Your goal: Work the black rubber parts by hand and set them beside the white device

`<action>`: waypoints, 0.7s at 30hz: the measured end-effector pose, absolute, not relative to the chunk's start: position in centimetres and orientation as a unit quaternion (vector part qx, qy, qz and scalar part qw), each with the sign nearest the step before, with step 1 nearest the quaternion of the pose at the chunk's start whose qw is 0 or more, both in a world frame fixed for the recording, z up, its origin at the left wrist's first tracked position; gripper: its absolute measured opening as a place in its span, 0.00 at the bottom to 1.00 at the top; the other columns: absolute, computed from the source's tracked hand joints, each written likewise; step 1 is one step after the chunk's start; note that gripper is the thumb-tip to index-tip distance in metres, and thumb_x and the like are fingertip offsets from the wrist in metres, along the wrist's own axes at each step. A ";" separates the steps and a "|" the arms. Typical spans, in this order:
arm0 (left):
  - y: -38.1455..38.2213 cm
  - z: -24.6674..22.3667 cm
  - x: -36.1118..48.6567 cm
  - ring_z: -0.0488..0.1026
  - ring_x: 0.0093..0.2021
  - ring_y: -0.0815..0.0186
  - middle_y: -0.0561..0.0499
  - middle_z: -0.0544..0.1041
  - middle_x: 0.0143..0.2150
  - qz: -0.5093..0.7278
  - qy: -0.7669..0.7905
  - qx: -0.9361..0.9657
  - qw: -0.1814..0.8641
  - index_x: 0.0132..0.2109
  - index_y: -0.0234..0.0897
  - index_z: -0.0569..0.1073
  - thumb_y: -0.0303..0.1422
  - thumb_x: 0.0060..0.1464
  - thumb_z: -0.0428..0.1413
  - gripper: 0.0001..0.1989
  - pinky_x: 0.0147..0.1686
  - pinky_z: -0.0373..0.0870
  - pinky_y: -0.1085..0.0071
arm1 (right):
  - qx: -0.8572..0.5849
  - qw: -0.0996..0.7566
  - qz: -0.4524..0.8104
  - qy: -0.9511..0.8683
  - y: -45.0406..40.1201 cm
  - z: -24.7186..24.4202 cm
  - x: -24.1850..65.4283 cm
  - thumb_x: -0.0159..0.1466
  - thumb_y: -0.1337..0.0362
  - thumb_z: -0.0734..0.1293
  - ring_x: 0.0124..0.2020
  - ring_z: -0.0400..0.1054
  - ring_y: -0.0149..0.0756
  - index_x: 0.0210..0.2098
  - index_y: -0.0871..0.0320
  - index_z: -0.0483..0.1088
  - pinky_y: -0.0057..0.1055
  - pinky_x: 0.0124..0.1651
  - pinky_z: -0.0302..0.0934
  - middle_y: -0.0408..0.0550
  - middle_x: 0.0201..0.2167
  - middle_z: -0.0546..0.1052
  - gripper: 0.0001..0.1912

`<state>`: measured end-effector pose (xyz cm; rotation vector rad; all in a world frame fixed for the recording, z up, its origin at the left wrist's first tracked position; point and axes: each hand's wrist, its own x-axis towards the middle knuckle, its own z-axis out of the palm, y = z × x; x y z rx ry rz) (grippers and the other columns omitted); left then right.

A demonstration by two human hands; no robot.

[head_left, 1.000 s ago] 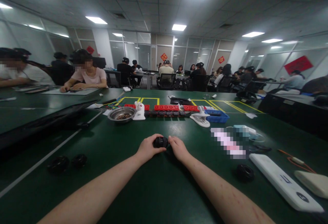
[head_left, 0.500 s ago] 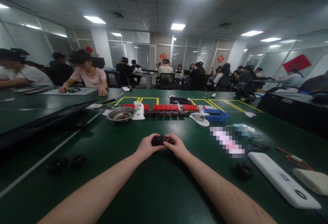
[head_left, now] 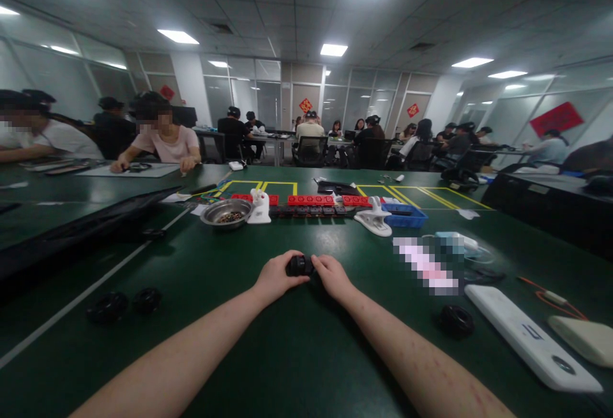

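Note:
Between my two hands, over the middle of the green table, is a small black cylindrical part [head_left: 299, 265]. My left hand [head_left: 278, 276] grips it from the left, with the thumb below and the fingers over its far side. From the right, my right hand [head_left: 331, 275] has its fingers closed at the part's right end. Two black rings, a larger one [head_left: 107, 307] and a smaller one [head_left: 146, 300], lie on the left. Another black ring [head_left: 456, 321] rests on the right.
Beyond my hands stand a metal bowl [head_left: 226, 215] of small pieces, white clamps [head_left: 376, 219], a red strip [head_left: 310, 200] and a blue basket [head_left: 407, 216]. On the right lies a white power bank-like device [head_left: 531, 337]. A person [head_left: 165, 140] sits at the far left.
The black part has shifted slightly right and turned a little in my hands. My right thumb has moved up along its right end.

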<state>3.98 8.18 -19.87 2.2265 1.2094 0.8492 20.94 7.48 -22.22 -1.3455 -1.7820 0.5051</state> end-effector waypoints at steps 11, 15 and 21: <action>9.1 -20.2 3.8 0.69 0.38 0.61 0.50 0.73 0.36 0.337 0.455 0.766 0.305 0.40 0.36 0.68 0.39 0.39 0.58 0.19 0.39 0.64 0.68 | -0.453 0.471 0.228 -0.722 6.6 -21.0 20.5 0.55 0.63 0.63 0.40 0.60 0.35 0.36 0.60 0.69 0.30 0.42 0.56 0.49 0.36 0.65 0.11; 8.8 -20.1 3.8 0.70 0.37 0.63 0.51 0.73 0.35 0.345 0.445 0.773 0.292 0.40 0.37 0.68 0.41 0.40 0.57 0.19 0.37 0.64 0.69 | -0.448 0.469 0.242 -0.722 6.5 -21.1 20.6 0.56 0.60 0.61 0.38 0.60 0.34 0.40 0.60 0.67 0.30 0.41 0.56 0.49 0.37 0.66 0.14; 8.1 -19.8 4.0 0.69 0.37 0.64 0.54 0.73 0.36 0.317 0.424 0.811 0.247 0.42 0.43 0.68 0.42 0.38 0.58 0.21 0.39 0.64 0.70 | -0.512 0.467 0.204 -0.691 7.0 -21.7 20.9 0.62 0.55 0.51 0.35 0.61 0.34 0.30 0.61 0.68 0.31 0.40 0.54 0.49 0.30 0.68 0.20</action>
